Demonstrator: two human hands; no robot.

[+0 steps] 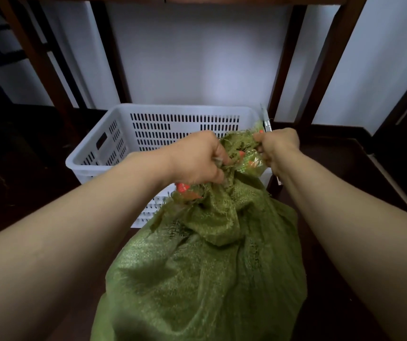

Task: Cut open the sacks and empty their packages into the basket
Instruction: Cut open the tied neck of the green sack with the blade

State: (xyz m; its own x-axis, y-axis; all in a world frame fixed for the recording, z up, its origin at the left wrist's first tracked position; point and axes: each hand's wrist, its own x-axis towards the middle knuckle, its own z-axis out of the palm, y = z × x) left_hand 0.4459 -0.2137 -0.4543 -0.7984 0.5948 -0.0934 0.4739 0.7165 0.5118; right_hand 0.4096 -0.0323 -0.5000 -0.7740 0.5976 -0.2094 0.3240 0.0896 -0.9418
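A bulging green woven sack (204, 274) stands on the dark floor in front of a white slotted plastic basket (153, 129). Its frayed mouth is pulled apart over the basket's near rim. My left hand (197, 159) grips the left edge of the mouth. My right hand (277, 147) grips the right edge together with a slim metal cutter (266, 120) whose blade points up past the basket's right corner. Shiny packages with orange marks (249, 161) show in the opening and just below my left hand.
The basket sits under a dark wooden frame with posts (283, 57) against a white wall. Dark floor lies to both sides, and a pale strip (392, 183) runs along the right edge.
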